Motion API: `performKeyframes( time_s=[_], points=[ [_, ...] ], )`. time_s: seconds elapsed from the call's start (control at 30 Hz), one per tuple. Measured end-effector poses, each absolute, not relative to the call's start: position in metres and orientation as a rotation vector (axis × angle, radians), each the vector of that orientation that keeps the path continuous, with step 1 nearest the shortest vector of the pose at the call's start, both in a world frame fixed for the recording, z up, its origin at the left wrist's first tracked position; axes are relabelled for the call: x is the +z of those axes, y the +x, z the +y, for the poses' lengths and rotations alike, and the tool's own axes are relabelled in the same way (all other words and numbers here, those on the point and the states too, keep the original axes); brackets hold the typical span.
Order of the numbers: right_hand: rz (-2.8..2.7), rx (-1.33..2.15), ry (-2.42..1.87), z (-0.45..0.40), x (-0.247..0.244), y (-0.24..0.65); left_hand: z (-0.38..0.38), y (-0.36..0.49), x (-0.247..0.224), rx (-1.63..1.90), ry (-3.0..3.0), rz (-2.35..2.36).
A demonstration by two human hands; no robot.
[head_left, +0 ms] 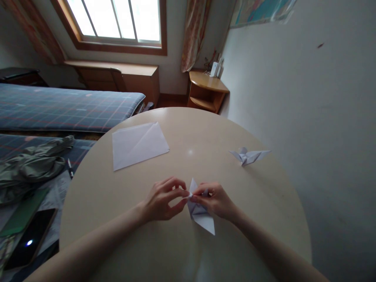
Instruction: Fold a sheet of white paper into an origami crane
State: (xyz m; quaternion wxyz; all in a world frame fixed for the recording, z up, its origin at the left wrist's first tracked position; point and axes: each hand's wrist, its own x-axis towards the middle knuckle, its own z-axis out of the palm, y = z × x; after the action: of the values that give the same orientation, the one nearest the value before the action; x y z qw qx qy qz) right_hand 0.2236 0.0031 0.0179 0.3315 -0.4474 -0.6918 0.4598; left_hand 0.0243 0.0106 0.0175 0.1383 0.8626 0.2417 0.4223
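My left hand (pixel 166 198) and my right hand (pixel 213 199) meet over the round cream table (pixel 194 133). Both pinch a partly folded white paper piece (pixel 202 215), with my left fingertips on its upper edge and my right fingers over its top. Its pointed flap sticks out toward me, and the hands hide part of the folds. Up and left of my hands lies a flat white paper sheet (pixel 139 145) with diagonal creases. To the right rests a folded paper crane (pixel 248 156), touched by neither hand.
Left of the table are a plaid mattress (pixel 64 109), an olive garment (pixel 32 166), a pen (pixel 70 168), printed papers (pixel 55 196) and a dark phone (pixel 29 243). A wall (pixel 308 98) stands to the right. A wooden bedside cabinet (pixel 207 91) stands beyond the table.
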Motion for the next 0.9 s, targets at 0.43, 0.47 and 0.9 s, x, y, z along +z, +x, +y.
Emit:
performKeyframes(
  time_s=[0.43, 0.47, 0.9],
  points=[
    [-1.828, 1.261, -1.145, 0.0009, 0.023, 0.2236, 0.0059, 0.0246, 0.0189, 1.383, 2.461, 0.729],
    [-1.825, 1.255, -1.14, 0.0009, 0.0228, 0.2239, 0.006, 0.0245, 0.0188, 1.369, 2.48, 0.734],
    [-1.902, 0.97, -1.038, 0.0021, 0.0228, 0.2234, 0.0103, 0.0274, 0.0175, 1.103, 2.28, 0.791]
  ],
)
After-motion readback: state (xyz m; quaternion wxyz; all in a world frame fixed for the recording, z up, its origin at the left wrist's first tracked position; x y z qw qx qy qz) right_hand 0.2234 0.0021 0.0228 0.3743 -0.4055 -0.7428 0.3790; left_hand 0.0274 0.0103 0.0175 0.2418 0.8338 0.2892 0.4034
